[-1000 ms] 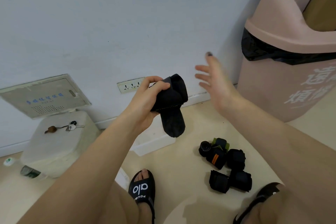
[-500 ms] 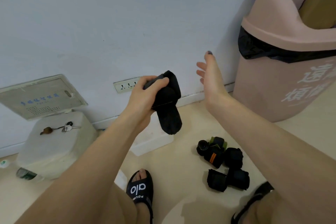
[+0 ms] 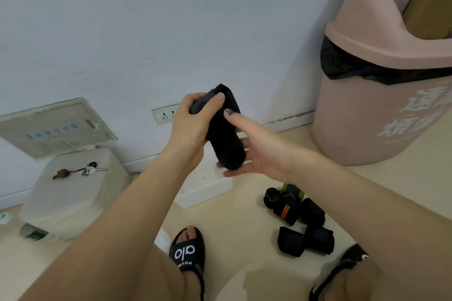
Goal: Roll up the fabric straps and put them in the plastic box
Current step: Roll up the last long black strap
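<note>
Strap point(image 3: 223, 134) half rolled: my left hand point(image 3: 195, 122) is gripping it, right hand point(image 3: 254, 154) lying open underneath; rolled straps point(image 3: 300, 222) waiting at 5 o'clock, unboxed.

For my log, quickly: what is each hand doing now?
Left hand: grips the black strap.
Right hand: open, fingers under the strap's hanging end, thumb on it.

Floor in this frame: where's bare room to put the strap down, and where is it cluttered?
Bare floor lies between the sandalled foot and the pile of rolled straps, and between that pile and the pink bin. It is crowded around the pile and on the left by the white container and bottle.
</note>
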`<state>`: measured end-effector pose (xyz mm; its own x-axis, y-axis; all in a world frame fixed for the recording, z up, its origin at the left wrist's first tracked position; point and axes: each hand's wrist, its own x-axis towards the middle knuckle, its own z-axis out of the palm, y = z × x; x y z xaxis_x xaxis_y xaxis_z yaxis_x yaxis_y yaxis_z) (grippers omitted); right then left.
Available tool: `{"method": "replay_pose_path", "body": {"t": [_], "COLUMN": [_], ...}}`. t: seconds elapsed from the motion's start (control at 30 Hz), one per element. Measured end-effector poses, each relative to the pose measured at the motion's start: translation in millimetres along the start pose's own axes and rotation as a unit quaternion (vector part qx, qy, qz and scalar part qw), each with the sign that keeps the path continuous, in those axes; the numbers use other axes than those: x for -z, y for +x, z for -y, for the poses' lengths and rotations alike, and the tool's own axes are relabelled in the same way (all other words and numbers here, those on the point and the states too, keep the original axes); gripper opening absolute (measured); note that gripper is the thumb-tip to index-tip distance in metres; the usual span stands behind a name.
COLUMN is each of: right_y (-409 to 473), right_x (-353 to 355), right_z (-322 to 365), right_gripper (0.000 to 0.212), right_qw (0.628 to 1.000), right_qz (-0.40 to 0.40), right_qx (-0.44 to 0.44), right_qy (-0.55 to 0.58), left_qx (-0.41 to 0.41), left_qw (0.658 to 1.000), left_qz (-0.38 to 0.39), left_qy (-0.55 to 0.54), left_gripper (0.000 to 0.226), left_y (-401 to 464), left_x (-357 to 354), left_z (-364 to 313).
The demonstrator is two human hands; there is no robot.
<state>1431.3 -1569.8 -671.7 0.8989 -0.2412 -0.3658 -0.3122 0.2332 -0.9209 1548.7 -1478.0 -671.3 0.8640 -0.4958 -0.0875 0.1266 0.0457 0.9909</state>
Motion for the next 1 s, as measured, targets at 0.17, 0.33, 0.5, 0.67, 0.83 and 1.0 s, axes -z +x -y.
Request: {"method": "replay_pose_path", "body": {"t": [0.17,0.33,0.5,0.67,0.83,1.0], "right_y": [1.5,5.3,7.1,9.1,2.3,2.0], "right_x": [-8.4,-15.2,-13.1,-0.1,6.8,6.7], "right_z": [-14.7,-16.2,-2.4,11.1,13.5,12.0], "right_gripper": [0.03,0.069,0.048,0.023,0.018,0.029], "right_qw": [0.998,0.986,0.969,0.981,0.987,0.986], "right_qz": [-0.033,-0.078,-0.109,-0.115,-0.1,-0.109], "right_qx": [0.047,0.137,0.204,0.159,0.124,0.095], "right_qy": [-0.033,-0.055,-0.086,-0.009,0.038,0.082], "left_qx": [-0.046,-0.072,-0.042,0.031,-0.005,-0.036], "left_qw": [0.997,0.992,0.993,0.994,0.985,0.979], "left_qz": [-0.066,-0.078,-0.041,0.07,0.115,0.106], "left_qy": [0.02,0.069,0.106,0.076,0.131,0.17], "left_gripper": [0.041,0.027,0.024,0.027,0.037,0.043], "left_y": [5.7,7.2,4.0,-8.0,-9.6,-12.4], "left_x": [3.0,-2.5,-12.9,-18.7,-15.3,-18.5], "left_z": [2.5,15.6,29.1,25.6,24.3,29.0]}}
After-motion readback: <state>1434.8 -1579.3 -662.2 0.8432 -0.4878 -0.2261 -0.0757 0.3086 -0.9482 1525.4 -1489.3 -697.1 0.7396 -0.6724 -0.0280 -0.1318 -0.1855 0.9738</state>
